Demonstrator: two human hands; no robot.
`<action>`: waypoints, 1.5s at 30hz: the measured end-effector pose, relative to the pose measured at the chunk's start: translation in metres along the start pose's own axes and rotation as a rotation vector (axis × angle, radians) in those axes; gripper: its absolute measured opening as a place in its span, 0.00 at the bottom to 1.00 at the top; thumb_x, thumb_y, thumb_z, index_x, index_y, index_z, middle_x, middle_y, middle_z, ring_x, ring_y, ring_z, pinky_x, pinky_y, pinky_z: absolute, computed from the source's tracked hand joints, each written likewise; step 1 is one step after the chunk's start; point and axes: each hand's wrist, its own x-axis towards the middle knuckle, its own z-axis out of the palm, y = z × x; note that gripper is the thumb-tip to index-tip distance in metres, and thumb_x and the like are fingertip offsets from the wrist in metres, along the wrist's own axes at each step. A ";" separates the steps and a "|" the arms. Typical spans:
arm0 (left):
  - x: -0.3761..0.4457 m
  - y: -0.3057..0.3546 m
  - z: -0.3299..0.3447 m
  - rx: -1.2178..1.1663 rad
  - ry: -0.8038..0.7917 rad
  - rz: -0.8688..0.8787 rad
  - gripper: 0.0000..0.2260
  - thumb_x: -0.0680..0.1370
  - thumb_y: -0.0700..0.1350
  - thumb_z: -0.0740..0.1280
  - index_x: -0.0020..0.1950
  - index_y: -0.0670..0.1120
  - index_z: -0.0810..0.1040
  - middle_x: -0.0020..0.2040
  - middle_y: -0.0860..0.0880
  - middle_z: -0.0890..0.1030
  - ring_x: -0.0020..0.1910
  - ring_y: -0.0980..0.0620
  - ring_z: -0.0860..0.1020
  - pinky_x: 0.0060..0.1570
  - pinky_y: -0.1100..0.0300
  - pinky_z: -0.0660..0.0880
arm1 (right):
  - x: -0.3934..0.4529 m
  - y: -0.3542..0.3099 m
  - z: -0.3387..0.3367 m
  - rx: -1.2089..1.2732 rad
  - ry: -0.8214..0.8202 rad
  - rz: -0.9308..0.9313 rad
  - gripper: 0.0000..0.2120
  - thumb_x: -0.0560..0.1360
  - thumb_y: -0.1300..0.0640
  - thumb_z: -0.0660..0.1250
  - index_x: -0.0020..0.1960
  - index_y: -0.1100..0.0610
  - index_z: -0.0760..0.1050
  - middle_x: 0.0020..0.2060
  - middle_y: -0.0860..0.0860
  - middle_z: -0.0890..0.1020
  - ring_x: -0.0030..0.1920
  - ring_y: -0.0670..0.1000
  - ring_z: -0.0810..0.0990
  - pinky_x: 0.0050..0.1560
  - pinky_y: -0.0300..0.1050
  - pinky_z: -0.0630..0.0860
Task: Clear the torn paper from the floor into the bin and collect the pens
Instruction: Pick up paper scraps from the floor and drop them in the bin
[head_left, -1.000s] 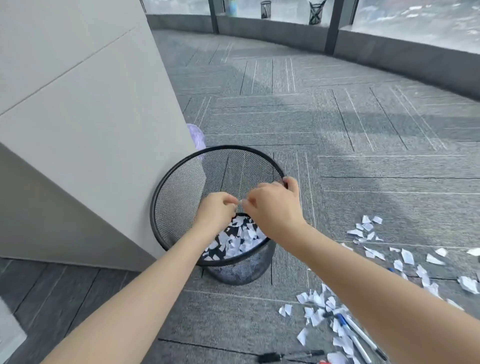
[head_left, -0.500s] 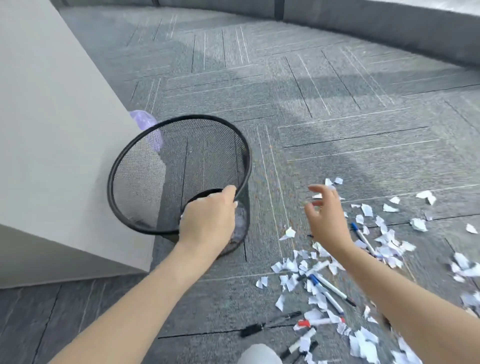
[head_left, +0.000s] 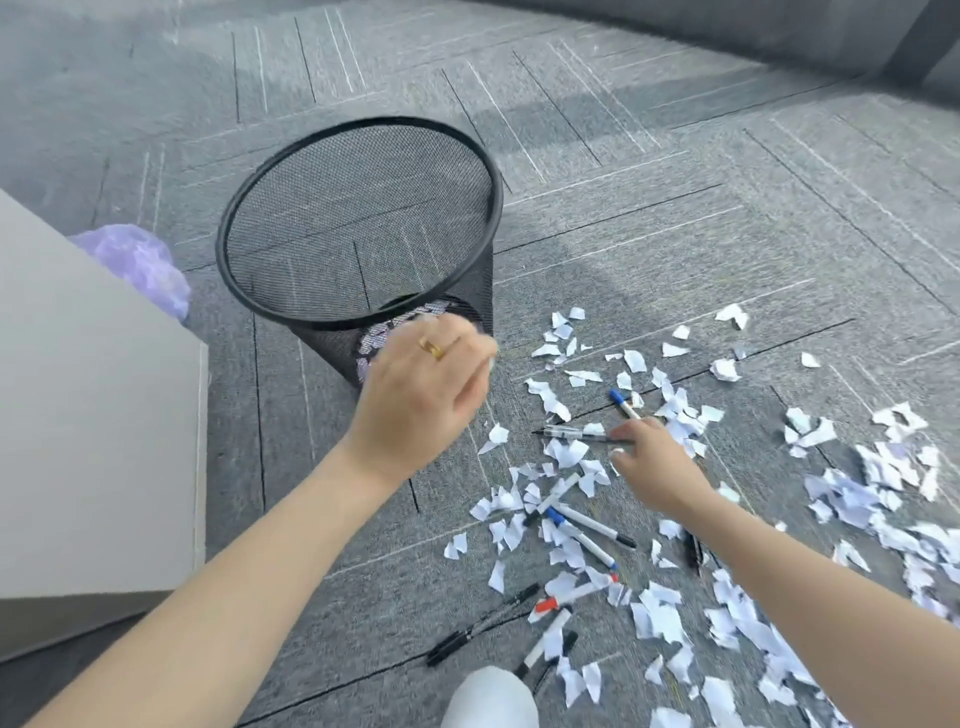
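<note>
The black mesh bin (head_left: 497, 202) stands on the grey carpet with torn paper (head_left: 387, 332) showing through its lower wall. My left hand (head_left: 426, 384), blurred, hangs in front of the bin's base with loosely curled fingers and nothing plainly in it. My right hand (head_left: 654, 467) is down among the white paper scraps (head_left: 566, 452). Its thumb and fingers sit on either side of the end of a clear pen (head_left: 571, 433). A blue-capped pen (head_left: 623, 402), white markers (head_left: 587, 530), a red-capped marker (head_left: 550, 603) and a black pen (head_left: 478, 631) lie in the scraps.
A pale cabinet (head_left: 104, 441) fills the left side, with a purple plastic bag (head_left: 140, 265) behind its corner. More scraps (head_left: 883, 493) spread to the right edge. My white-clad knee (head_left: 488, 696) shows at the bottom. A grey wall base (head_left: 779, 31) runs along the top.
Both hands left the bin's mouth. My right hand swung right and dropped to the scraps beside the clear pen. My left hand came down in front of the bin.
</note>
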 end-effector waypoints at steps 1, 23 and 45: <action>-0.015 0.010 0.017 -0.115 -0.132 -0.036 0.05 0.75 0.40 0.63 0.48 0.42 0.77 0.40 0.48 0.78 0.39 0.53 0.75 0.42 0.60 0.75 | -0.006 0.003 0.002 -0.024 -0.021 0.013 0.14 0.76 0.56 0.61 0.61 0.56 0.71 0.61 0.51 0.69 0.37 0.48 0.76 0.43 0.49 0.79; -0.114 0.023 0.124 -0.265 -0.638 -0.679 0.06 0.78 0.42 0.62 0.48 0.44 0.78 0.46 0.52 0.75 0.42 0.54 0.73 0.42 0.62 0.68 | -0.068 0.040 0.061 -0.257 0.005 -0.101 0.18 0.74 0.46 0.63 0.61 0.52 0.70 0.56 0.49 0.73 0.52 0.52 0.74 0.50 0.44 0.71; -0.126 0.046 0.162 -0.106 -0.939 -0.248 0.34 0.73 0.63 0.56 0.74 0.47 0.56 0.74 0.47 0.56 0.73 0.47 0.53 0.72 0.51 0.46 | -0.080 0.071 0.057 -0.615 -0.035 -0.177 0.12 0.69 0.60 0.66 0.52 0.56 0.74 0.50 0.53 0.78 0.48 0.56 0.78 0.47 0.50 0.71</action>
